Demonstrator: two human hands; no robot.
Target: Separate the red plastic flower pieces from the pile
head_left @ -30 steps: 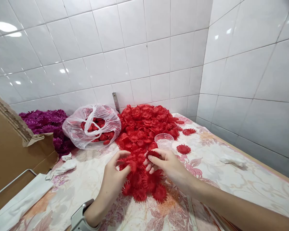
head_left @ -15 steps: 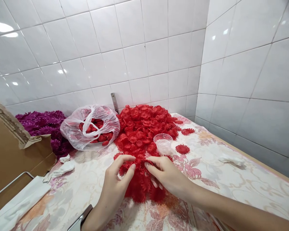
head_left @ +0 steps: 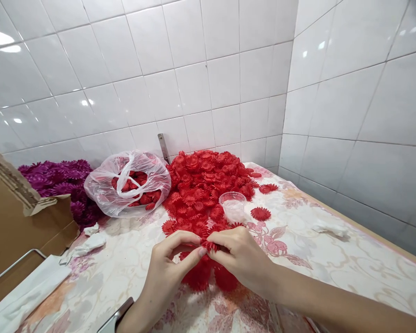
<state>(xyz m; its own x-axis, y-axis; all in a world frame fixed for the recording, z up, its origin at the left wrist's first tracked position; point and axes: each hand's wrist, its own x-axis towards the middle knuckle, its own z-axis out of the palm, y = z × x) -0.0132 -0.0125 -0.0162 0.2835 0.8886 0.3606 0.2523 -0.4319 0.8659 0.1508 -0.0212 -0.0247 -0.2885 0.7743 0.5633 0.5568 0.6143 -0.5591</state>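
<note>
A small red fabric flower (head_left: pixel 210 245) is pinched between both hands, low in the centre of the head view. My left hand (head_left: pixel 171 266) grips its left edge with thumb and forefinger; a watch sits on that wrist. My right hand (head_left: pixel 242 256) closes on its right side, the fingertips partly hidden. Larger red flowers (head_left: pixel 197 274) lie just beneath the hands. Beyond them a big heap of red flowers (head_left: pixel 208 175) spreads back towards the wall. A clear plastic cup (head_left: pixel 233 208) with whitish contents stands at the heap's right edge.
Left of the heap is a clear plastic bag (head_left: pixel 104 192) with red pieces inside, then a purple flower pile (head_left: pixel 62 180). A cardboard box (head_left: pixel 21 231) stands at the left. White scraps (head_left: pixel 331 229) lie on the right of the flowered tablecloth.
My hands have drawn closer together, and both now pinch the same small red flower. The view has shifted slightly.
</note>
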